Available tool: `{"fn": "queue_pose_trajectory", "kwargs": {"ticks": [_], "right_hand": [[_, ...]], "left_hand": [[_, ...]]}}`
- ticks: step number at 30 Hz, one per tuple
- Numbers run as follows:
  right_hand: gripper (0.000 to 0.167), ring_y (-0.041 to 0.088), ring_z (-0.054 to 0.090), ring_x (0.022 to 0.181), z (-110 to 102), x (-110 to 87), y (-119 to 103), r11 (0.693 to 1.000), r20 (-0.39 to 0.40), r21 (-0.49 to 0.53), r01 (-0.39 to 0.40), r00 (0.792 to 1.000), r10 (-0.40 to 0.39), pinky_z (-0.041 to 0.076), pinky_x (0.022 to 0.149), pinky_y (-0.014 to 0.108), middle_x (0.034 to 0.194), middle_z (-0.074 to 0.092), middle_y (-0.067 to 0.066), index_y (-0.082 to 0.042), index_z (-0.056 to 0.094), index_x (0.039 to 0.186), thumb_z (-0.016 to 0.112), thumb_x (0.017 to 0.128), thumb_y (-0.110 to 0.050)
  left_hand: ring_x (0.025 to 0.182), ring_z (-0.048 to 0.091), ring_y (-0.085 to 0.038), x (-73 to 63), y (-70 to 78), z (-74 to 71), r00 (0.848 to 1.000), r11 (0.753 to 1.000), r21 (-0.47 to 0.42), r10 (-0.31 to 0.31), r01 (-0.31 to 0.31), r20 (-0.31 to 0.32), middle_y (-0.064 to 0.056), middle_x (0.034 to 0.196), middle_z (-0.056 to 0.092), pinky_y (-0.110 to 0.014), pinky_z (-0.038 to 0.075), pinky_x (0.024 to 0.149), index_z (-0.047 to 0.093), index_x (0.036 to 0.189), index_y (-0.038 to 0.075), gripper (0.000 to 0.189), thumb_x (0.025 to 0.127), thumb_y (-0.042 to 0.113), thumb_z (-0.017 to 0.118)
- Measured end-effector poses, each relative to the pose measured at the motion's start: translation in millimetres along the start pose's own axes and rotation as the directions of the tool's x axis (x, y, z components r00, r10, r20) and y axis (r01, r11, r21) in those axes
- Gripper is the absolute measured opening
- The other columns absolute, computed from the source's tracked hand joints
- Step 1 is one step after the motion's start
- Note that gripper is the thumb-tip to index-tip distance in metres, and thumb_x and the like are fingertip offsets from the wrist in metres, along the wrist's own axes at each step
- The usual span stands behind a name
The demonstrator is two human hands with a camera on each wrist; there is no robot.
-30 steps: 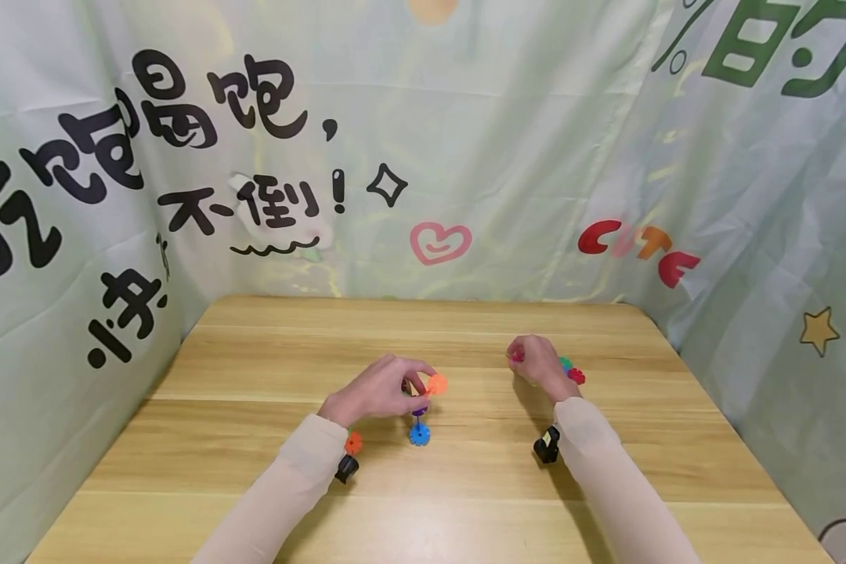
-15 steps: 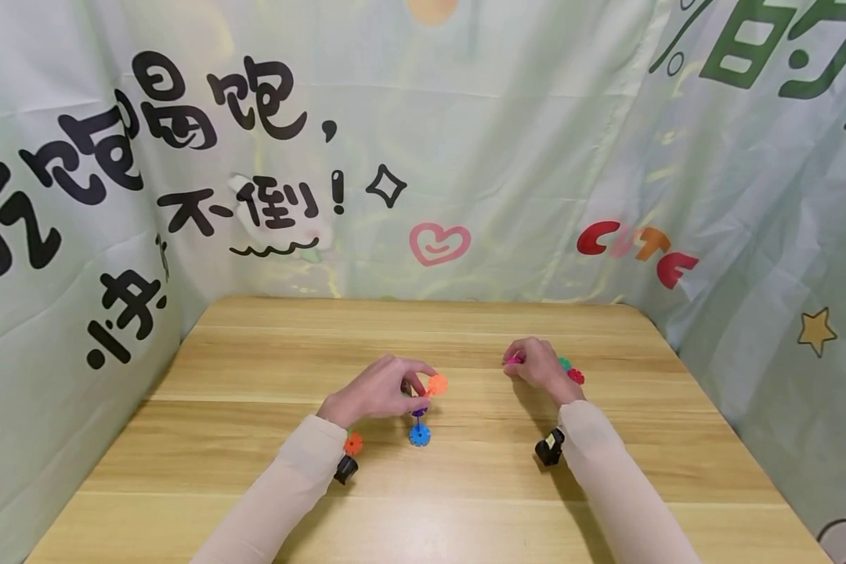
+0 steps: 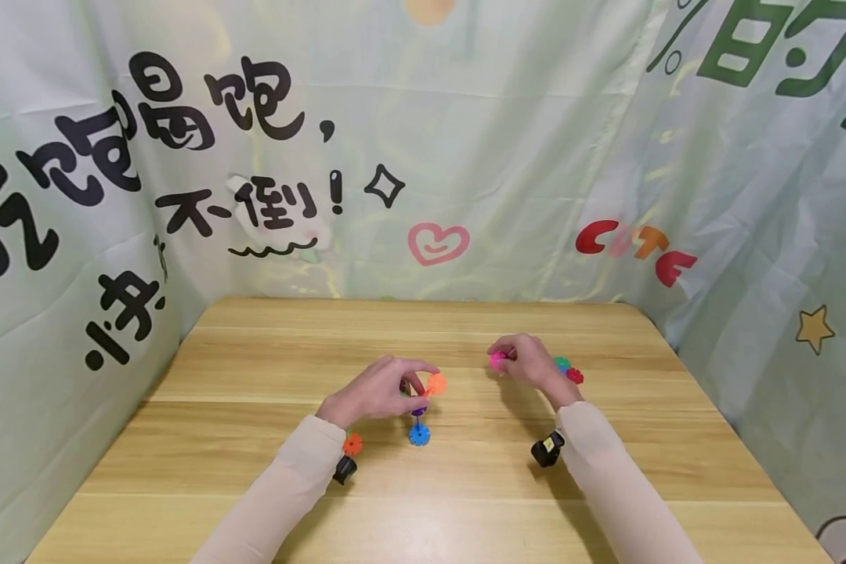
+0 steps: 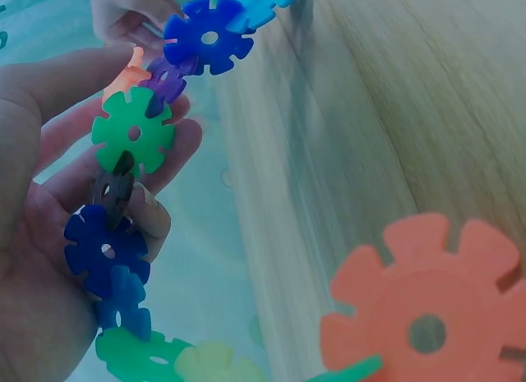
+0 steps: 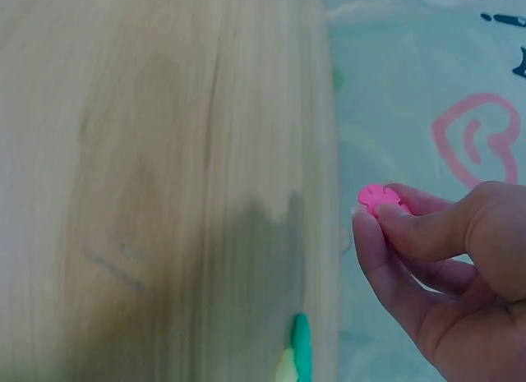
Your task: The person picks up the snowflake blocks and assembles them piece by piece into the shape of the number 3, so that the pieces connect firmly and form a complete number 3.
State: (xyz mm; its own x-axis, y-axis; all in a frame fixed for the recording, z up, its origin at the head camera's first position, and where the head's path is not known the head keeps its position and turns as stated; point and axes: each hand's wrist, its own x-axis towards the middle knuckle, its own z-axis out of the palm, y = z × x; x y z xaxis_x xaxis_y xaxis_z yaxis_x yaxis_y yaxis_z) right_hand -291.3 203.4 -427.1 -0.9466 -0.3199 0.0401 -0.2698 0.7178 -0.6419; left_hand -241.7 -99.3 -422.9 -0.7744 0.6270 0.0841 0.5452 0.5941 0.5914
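In the left wrist view, a chain of interlocking notched plastic discs [image 4: 131, 131], in blue, green, purple, brown and yellow, runs across my left hand [image 3: 375, 388]. The fingers and thumb grip the chain around its middle, by an orange disc [image 3: 436, 383]. A blue disc [image 3: 419, 435] hangs nearest me, below the purple one. Under my left wrist shows an orange-red disc [image 3: 353, 444], large in the left wrist view. My right hand [image 3: 529, 362], farther right, pinches a single pink notched disc [image 5: 378, 196] between thumb and fingertips; nothing is joined to it.
Behind the right wrist, a green disc [image 3: 562, 363] and a red disc [image 3: 574, 376] lie on the wooden table [image 3: 268, 337]. A printed cloth [image 3: 507, 188] hangs around the table's back and sides. Dark wrist cameras [image 3: 547, 450] sit under both cuffs.
My right hand has moved left with the pink disc, away from the green and red discs, and more of the pink disc shows. The left hand holds the chain almost still.
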Motion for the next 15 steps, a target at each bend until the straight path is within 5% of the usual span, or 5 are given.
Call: {"fn": "queue_pose_trajectory", "kwargs": {"ticks": [8, 15], "right_hand": [[0.016, 0.028, 0.073, 0.082, 2.7, -3.1, -22.2, 0.998, 0.003, 0.046, 0.038, 0.999, -0.038, 0.061, 0.067, 0.031, 0.099, 0.074, 0.017, 0.003, 0.073, 0.111, 0.070, 0.095, 0.003], [0.003, 0.035, 0.075, 0.083, 8.1, -6.7, -36.7, 0.994, 0.025, 0.074, 0.084, 0.996, -0.086, 0.059, 0.067, 0.027, 0.089, 0.074, 0.010, -0.001, 0.073, 0.096, 0.073, 0.095, -0.004]], "left_hand": [[0.097, 0.075, -0.013, -0.5, -1.2, -2.4, 1.000, 0.999, -0.027, -0.025, 0.025, -0.007, 0.000, 0.109, 0.078, -0.034, 0.061, 0.088, 0.064, 0.139, 0.024, 0.046, 0.095, 0.023, 0.077], [0.093, 0.073, -0.010, 0.3, -3.3, -2.8, 1.000, 0.999, -0.032, -0.020, 0.020, 0.008, 0.006, 0.099, 0.079, -0.035, 0.060, 0.086, 0.062, 0.140, 0.023, 0.048, 0.094, 0.022, 0.077]]}}
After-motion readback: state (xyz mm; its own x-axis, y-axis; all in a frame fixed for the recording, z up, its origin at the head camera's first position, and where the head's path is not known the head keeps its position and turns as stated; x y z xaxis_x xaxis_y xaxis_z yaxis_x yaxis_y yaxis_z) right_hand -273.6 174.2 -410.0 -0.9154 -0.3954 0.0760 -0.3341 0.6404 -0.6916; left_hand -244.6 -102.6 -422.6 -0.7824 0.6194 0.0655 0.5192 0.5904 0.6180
